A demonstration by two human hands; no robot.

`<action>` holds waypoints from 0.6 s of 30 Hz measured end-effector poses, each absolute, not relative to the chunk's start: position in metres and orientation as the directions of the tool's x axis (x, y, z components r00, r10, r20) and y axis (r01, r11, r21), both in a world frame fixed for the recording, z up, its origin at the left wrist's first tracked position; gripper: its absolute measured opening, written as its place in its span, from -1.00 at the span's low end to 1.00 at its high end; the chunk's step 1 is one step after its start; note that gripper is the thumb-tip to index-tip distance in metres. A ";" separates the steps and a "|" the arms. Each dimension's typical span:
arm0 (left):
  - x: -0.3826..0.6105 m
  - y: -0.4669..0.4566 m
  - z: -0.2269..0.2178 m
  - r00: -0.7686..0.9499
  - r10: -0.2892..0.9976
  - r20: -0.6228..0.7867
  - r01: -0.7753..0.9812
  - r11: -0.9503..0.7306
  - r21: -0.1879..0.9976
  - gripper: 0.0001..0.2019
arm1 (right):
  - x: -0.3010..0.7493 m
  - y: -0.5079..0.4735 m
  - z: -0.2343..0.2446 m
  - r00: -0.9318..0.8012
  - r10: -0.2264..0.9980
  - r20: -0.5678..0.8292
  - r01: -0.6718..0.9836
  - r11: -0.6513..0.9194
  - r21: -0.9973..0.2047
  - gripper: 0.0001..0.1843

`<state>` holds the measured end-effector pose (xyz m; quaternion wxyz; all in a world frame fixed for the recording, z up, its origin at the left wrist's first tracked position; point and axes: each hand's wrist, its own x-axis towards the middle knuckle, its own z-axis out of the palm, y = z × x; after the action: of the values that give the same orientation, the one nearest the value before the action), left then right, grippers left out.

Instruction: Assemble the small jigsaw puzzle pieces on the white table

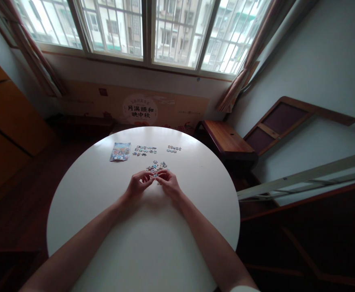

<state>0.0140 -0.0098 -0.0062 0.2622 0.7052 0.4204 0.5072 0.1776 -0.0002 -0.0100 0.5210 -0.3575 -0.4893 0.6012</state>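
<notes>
Tight against the near side of the heap of puzzle pieces (pixel 163 164), two bare hands face each other: the left hand (pixel 140 183) just left of the heap's near edge, the right hand (pixel 169 183) just right of it. And there, at the heap's near edge, right between the two sets of fingertips, is a small puzzle piece (pixel 155 175)! Thumb and forefinger on each hand curve inward, tips all but meeting at that piece, nothing spread wide here. Does one hand pinch it, or do both? It's too tiny from where I stand; I cannot tell. The heap's other pieces lie just past the fingertips, scattered loose.

Look beyond the heap, a touch left: longer rows of pieces (pixel 145 150), set out in lines. Beyond it to the right, shorter rows of pieces (pixel 174 149). Farther left of the heap, past the longer rows, a colourful picture sheet (pixel 120 151) lies flat. All of this is on a round white table (pixel 95 202), its pale top stretching from the heap's near side under both forearms. Well beyond the heap, a poster (pixel 171 109) under the window (pixel 148 36); off to the heap's right, past the table's edge, a wooden bench (pixel 226 138).
</notes>
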 end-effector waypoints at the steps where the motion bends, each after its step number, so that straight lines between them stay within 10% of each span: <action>1: 0.014 -0.010 -0.006 0.129 0.860 0.494 0.326 -0.507 0.798 -0.84 | 0.177 0.000 -0.010 -0.200 0.977 0.078 -0.276 0.021 -0.961 -0.67; 18: 0.015 -0.010 -0.005 0.118 0.873 0.474 0.322 -0.485 0.813 -0.84 | 0.177 0.001 -0.012 -0.195 0.977 0.084 -0.263 0.030 -0.964 -0.66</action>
<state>0.0148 -0.0105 -0.0054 0.2714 0.6965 0.4288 0.5072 0.1774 0.0007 -0.0120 0.5211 -0.3620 -0.4934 0.5950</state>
